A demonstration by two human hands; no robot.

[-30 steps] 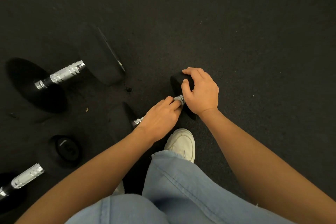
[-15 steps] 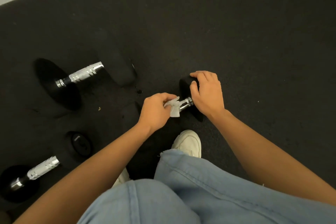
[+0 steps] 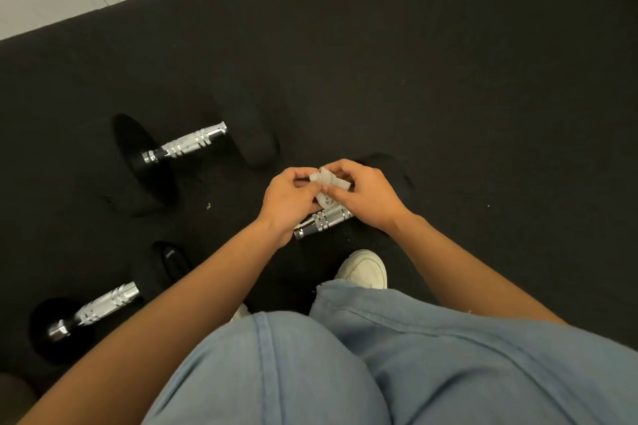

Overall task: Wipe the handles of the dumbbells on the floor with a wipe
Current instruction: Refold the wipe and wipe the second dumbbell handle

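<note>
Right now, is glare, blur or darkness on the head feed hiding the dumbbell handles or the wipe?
Head view: dim, even light; the nearest handle, upper-left handle and lower-left handle glint bright, but their knurling reads; the black dumbbell ends merge into the dark floor; the wipe, pinched by the left hand and right hand, looks slightly soft.

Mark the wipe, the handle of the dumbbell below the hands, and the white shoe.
wipe (image 3: 324,178), head view, on its crumpled upper fold.
dumbbell handle (image 3: 328,219), head view, on the knurled chrome middle.
white shoe (image 3: 364,267), head view, on the toe cap.
</note>
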